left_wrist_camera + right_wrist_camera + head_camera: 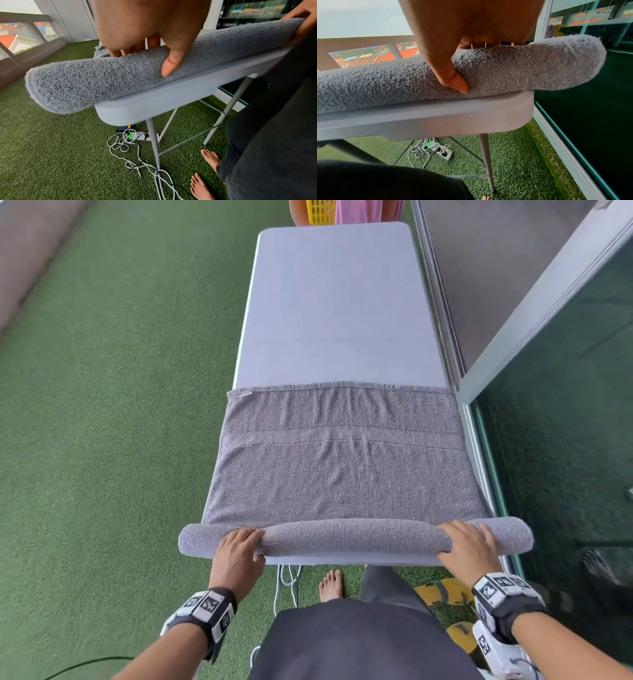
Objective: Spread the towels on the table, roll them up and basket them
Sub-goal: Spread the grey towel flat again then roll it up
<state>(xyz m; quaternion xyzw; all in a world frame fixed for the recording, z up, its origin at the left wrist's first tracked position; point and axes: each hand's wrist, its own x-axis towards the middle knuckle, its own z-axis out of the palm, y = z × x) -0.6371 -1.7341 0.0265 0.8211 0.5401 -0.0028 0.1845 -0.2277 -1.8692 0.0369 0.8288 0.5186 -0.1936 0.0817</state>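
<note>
A grey towel lies spread over the near half of the long grey table. Its near end is rolled into a thick roll along the table's front edge, overhanging both sides. My left hand grips the roll near its left end, fingers over the top and thumb on the near side of the roll. My right hand grips it near the right end in the same way, thumb pressed into the roll. A yellow basket stands beyond the table's far end.
Pink cloth hangs by the basket. A glass sliding door with a metal frame runs close along the table's right side. Green artificial turf covers the floor. A power strip and tangled white cables lie under the table near my bare feet.
</note>
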